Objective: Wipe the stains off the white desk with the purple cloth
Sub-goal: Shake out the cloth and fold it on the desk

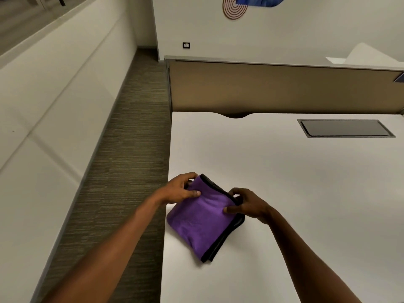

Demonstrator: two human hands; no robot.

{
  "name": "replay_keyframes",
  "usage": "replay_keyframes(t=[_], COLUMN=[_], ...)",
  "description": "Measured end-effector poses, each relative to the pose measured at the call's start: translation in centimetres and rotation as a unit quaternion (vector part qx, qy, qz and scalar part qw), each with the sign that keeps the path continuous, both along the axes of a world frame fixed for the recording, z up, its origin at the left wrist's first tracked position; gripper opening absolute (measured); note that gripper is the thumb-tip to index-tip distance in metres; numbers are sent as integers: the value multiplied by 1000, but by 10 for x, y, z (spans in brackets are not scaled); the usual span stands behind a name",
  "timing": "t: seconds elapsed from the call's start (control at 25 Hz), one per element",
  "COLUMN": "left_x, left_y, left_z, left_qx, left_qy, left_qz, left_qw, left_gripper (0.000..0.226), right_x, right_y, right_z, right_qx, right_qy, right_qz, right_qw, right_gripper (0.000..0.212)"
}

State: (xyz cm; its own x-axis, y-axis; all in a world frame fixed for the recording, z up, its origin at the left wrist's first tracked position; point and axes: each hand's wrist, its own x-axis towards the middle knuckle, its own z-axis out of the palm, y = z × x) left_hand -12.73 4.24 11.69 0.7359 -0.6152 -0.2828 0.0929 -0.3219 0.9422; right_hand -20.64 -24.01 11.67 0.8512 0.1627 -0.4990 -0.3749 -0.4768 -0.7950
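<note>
Fingers [196, 192] of the left hand [177, 190] and right hand [247, 204] pinch the far corners of the folded purple cloth [202, 221] at the white desk's [284, 182] near-left edge; looks soft, light, floppy, so I'd grip it bunched.

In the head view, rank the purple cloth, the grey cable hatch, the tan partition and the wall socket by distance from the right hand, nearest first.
1. purple cloth: pinched by the right hand.
2. grey cable hatch: set in the desk, far right.
3. tan partition: behind the desk.
4. wall socket: on the back wall.
</note>
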Motion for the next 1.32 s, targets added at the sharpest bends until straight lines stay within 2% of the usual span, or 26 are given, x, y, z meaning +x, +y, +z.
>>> replay_keyframes(t=[0.08, 0.16, 0.32, 0.4, 0.48, 0.52, 0.56, 0.64, 0.72, 0.76, 0.84, 0.92, 1.0, 1.04, 1.12, 1.2, 1.32], left_x=[16, 36, 94, 123, 145, 153, 156, 155, 150, 146, 144, 149, 160, 165, 178, 191, 210], left_y=[5, 8, 9, 6, 4, 3, 3, 2, -1, -1, 1, 3, 3, 2, -1, -4, -9], left_z=[10, 20, 45, 57, 59, 55, 47, 22, -8, -22, -40, -47, -50, -50, -46, -41, -35], left_qx=[17, 60, 146, 141, 98, 75, 64, 69, 85, 83, 50, 6, 13, 42, 83, 80, 58], left_qy=[-20, -87, -225, -236, -197, -171, -145, -87, -38, -15, 45, 106, 114, 106, 109, 126, 124], left_qz=[16, 46, 140, 186, 219, 227, 232, 247, 270, 291, 347, 402, 415, 403, 379, 351, 320], left_qw=[1000, 993, 953, 943, 951, 956, 960, 962, 958, 953, 935, 909, 903, 908, 915, 925, 937], left_gripper=[37, 34, 21, 25, 33, 36, 34, 22, 19, 23, 25, 19, 12, 10, 23, 39, 51], right_x=[21, 48, 113, 143, 161, 168, 171, 172, 171, 168, 167, 176, 191, 200, 217, 231, 252], right_y=[-1, 0, 8, 14, 21, 23, 26, 34, 43, 48, 52, 50, 44, 42, 44, 51, 54], right_z=[16, 32, 63, 73, 69, 61, 49, 21, -8, -19, -33, -39, -45, -47, -47, -44, -41], right_qx=[12, -14, -108, -158, -206, -224, -234, -227, -155, -93, 43, 113, 118, 111, 94, 74, 75], right_qy=[-8, -41, -176, -284, -375, -392, -383, -294, -161, -113, -67, -14, 28, 43, 57, 68, 61], right_qz=[26, 47, 19, -18, -45, -52, -61, -92, -154, -209, -352, -444, -445, -428, -391, -377, -378], right_qw=[1000, 998, 978, 945, 903, 891, 892, 924, 963, 967, 933, 889, 887, 896, 914, 921, 921], right_gripper=[24, 13, 12, 16, 24, 26, 27, 29, 24, 18, 11, 30, 52, 53, 41, 16, 10])
